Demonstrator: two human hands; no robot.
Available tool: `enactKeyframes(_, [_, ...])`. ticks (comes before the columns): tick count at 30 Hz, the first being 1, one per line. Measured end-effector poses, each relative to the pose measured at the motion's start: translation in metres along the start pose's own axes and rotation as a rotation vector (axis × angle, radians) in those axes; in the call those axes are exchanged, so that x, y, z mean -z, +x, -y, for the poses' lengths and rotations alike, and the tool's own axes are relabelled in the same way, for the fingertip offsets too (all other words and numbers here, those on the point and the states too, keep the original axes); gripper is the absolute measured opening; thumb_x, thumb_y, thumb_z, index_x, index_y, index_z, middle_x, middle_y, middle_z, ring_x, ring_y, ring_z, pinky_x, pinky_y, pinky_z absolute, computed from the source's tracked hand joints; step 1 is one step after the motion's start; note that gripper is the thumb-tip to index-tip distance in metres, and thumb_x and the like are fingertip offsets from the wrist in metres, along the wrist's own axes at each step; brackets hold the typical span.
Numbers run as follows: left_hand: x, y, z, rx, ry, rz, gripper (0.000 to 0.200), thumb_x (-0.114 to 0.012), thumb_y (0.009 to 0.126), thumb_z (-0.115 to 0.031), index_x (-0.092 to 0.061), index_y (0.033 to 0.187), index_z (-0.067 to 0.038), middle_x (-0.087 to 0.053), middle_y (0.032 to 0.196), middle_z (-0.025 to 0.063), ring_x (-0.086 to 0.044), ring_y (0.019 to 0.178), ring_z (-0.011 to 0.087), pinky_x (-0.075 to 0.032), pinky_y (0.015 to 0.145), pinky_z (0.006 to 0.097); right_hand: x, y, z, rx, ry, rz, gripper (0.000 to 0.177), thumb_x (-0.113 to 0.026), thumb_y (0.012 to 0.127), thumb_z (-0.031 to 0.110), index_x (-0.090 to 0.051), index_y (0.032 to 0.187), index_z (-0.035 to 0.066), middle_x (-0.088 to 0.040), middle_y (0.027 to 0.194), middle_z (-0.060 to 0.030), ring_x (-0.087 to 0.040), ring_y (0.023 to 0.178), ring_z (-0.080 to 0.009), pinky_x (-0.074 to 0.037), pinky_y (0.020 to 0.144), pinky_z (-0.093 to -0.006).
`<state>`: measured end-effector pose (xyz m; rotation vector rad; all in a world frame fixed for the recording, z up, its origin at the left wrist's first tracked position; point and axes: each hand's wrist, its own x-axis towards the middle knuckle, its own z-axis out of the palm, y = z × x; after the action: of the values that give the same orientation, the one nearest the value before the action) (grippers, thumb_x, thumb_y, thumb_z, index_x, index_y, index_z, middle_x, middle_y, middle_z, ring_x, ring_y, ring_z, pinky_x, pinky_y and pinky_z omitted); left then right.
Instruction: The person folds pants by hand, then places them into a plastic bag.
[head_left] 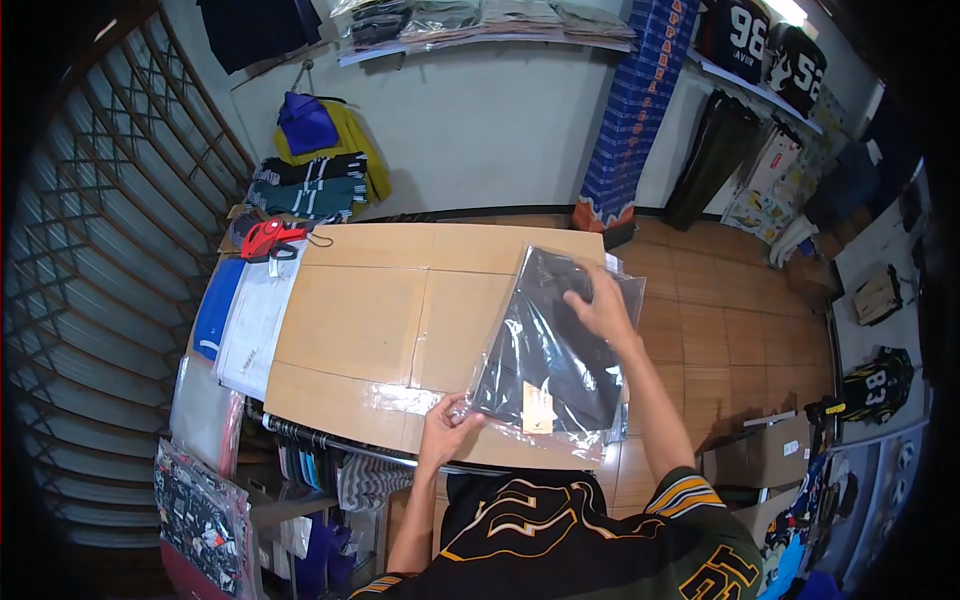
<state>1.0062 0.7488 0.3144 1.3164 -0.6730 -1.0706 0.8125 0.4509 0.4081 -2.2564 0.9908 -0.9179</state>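
A dark folded garment in a clear plastic bag (555,335) lies tilted on the right part of a cardboard-covered table (350,320). Through the plastic shows a cream tag (537,408) near the bag's lower edge. My left hand (447,430) pinches the bag's lower left corner at the table's front edge. Over the upper right part of the bag is my right hand (603,305), its thumb and fingers spread apart.
A red tag gun (270,240) sits at the table's back left, near white papers (258,320) and a blue packet (218,310). Below the front edge is a rack of hanging clothes (310,465). A cardboard box (755,460) stands on the floor at right.
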Motion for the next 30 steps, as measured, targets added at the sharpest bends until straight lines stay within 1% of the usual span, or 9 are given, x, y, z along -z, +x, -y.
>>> enactKeyframes(3, [-0.001, 0.0, 0.005, 0.018, -0.081, -0.013, 0.042, -0.076, 0.085, 0.002, -0.056, 0.122, 0.007, -0.071, 0.099, 0.0108, -0.068, 0.085, 0.0123, -0.057, 0.075, 0.024, -0.004, -0.055, 0.014, -0.095, -0.057, 0.014, 0.068, -0.076, 0.079, 0.015, -0.047, 0.14, 0.004, -0.049, 0.14, -0.0211, -0.043, 0.133, -0.0409, -0.035, 0.111, -0.0484])
enactKeyframes(7, [-0.002, 0.001, 0.004, 0.079, 0.063, -0.045, 0.034, -0.075, 0.086, 0.002, -0.057, 0.114, 0.005, -0.071, 0.094, 0.0104, -0.068, 0.083, 0.0116, -0.056, 0.07, 0.0224, 0.005, -0.136, 0.038, -0.222, -0.227, -0.169, 0.069, -0.076, 0.079, 0.014, -0.046, 0.14, 0.002, -0.048, 0.14, -0.0257, -0.046, 0.128, -0.0441, -0.037, 0.109, -0.0482])
enactKeyframes(9, [0.001, 0.003, 0.01, 0.07, 0.135, -0.065, 0.032, -0.076, 0.086, 0.0, -0.056, 0.11, 0.003, -0.07, 0.093, 0.0106, -0.068, 0.081, 0.0126, -0.057, 0.068, 0.0235, 0.007, -0.176, 0.043, -0.4, -0.216, -0.248, 0.068, -0.076, 0.08, 0.015, -0.046, 0.14, 0.0, -0.045, 0.14, -0.0295, -0.045, 0.129, -0.0457, -0.037, 0.11, -0.0494])
enactKeyframes(13, [-0.012, 0.007, -0.014, 0.113, 0.15, -0.089, 0.031, -0.074, 0.087, 0.0, -0.053, 0.11, 0.003, -0.068, 0.093, 0.0125, -0.069, 0.082, 0.0165, -0.061, 0.072, 0.0278, 0.003, -0.226, 0.055, -0.501, -0.136, -0.159, 0.06, -0.074, 0.083, 0.014, -0.051, 0.136, -0.001, -0.045, 0.142, -0.031, -0.042, 0.132, -0.0461, -0.034, 0.112, -0.0492])
enactKeyframes(16, [-0.012, 0.015, -0.005, 0.113, 0.041, -0.106, 0.03, -0.072, 0.088, 0.002, -0.051, 0.11, 0.003, -0.067, 0.093, 0.0118, -0.07, 0.082, 0.0179, -0.061, 0.071, 0.0281, -0.013, -0.228, 0.053, -0.454, -0.167, -0.174, 0.055, -0.07, 0.085, 0.011, -0.052, 0.135, -0.001, -0.047, 0.142, -0.0273, -0.04, 0.133, -0.047, -0.032, 0.113, -0.0512])
enactKeyframes(20, [-0.015, 0.02, -0.004, 0.061, 0.025, -0.123, 0.026, -0.068, 0.09, 0.006, -0.05, 0.109, 0.004, -0.066, 0.091, 0.0124, -0.07, 0.08, 0.0189, -0.061, 0.07, 0.0294, -0.012, -0.2, 0.064, -0.481, -0.393, -0.142, 0.051, -0.069, 0.086, 0.01, -0.056, 0.135, 0.002, -0.052, 0.142, -0.0193, -0.047, 0.125, -0.0392, -0.036, 0.105, -0.0488])
enactKeyframes(23, [-0.016, 0.021, 0.001, 0.052, 0.016, -0.154, 0.028, -0.069, 0.089, 0.004, -0.05, 0.11, 0.003, -0.064, 0.096, 0.0121, -0.07, 0.083, 0.0206, -0.062, 0.072, 0.0295, -0.021, -0.183, 0.047, -0.433, -0.374, -0.157, 0.051, -0.069, 0.086, 0.011, -0.057, 0.135, 0.004, -0.053, 0.142, -0.0163, -0.049, 0.12, -0.0354, -0.037, 0.101, -0.0469])
enactKeyframes(28, [-0.023, 0.038, 0.004, -0.023, 0.179, -0.223, 0.03, -0.064, 0.086, 0.007, -0.049, 0.111, 0.005, -0.063, 0.099, 0.0122, -0.069, 0.082, 0.02, -0.062, 0.072, 0.0312, -0.025, -0.146, 0.025, -0.364, -0.268, -0.164, 0.053, -0.068, 0.086, 0.007, -0.055, 0.136, 0.003, -0.053, 0.139, -0.021, -0.051, 0.118, -0.0398, -0.038, 0.103, -0.0483])
enactKeyframes(30, [-0.033, 0.04, -0.006, -0.012, 0.115, -0.256, 0.03, -0.064, 0.085, 0.006, -0.049, 0.112, 0.005, -0.063, 0.099, 0.0121, -0.069, 0.082, 0.0194, -0.062, 0.071, 0.0302, -0.029, -0.135, 0.021, -0.334, -0.224, -0.206, 0.052, -0.067, 0.086, 0.006, -0.054, 0.137, 0.002, -0.052, 0.139, -0.0221, -0.05, 0.119, -0.0389, -0.039, 0.103, -0.0481])
